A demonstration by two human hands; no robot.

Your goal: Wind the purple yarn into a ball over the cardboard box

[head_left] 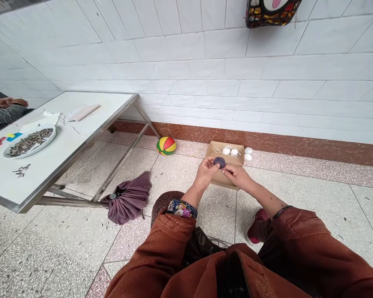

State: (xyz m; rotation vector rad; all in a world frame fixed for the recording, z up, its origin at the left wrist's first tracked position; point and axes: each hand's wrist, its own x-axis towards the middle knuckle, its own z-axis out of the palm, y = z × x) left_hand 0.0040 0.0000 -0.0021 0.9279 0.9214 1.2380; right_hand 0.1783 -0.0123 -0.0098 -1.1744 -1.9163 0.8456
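Note:
My left hand (205,171) grips a small dark purple round disc (219,161) between thumb and fingers, above a shallow cardboard box. My right hand (238,174) has its fingers pinched together at the disc's lower right edge; whether they grip the rim or something thin there is too small to tell. In the cardboard box (213,150) below lie two white round pieces (230,151) with white cords. Two more white round pieces (248,154) rest on the floor, just right of the box.
To the left stands a metal-framed table (112,101) bearing a plate (54,134) of sunflower seeds. A colourful ball (166,145) lies near the wall, a folded purple umbrella (129,198) by the table leg. Another person's hands (10,102) show at far left. A patterned bag (272,14) hangs above.

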